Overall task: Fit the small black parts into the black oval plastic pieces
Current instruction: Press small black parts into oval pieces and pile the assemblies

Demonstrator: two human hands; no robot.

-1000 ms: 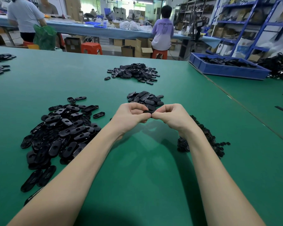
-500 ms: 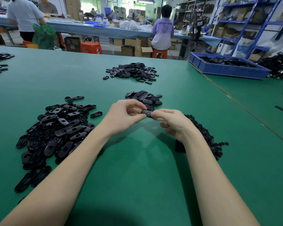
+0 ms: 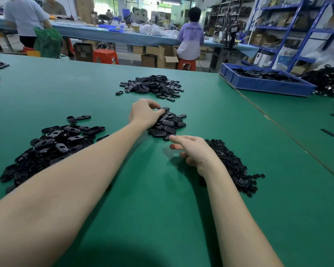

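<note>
Left hand (image 3: 144, 112) is out over the near middle pile of oval pieces (image 3: 167, 123), fingers curled down onto its far left edge, and the grip looks narrow, thumb and fingertips closing on one oval piece (image 3: 164, 108) at the top of the heap, though whether that piece is lifted clear I cannot tell. Right hand (image 3: 196, 151) sits lower and nearer, just beside the heap of small black parts (image 3: 232, 166) on its right, index finger stretched toward the pile of oval pieces and nearly touching its front edge; the other fingers are loosely curled under and its grip holds nothing visible. To the left on the green worktop (image 3: 162, 209) lies a bigger, looser spread of open oval pieces (image 3: 52, 143) with holes showing. Farther back sits another pile (image 3: 152, 86) of dark ovals. A blue tray (image 3: 266, 83) of black pieces rests at the right, on the adjoining worktop. Beyond, a seated person (image 3: 191, 35) faces away at a long bench.
</note>
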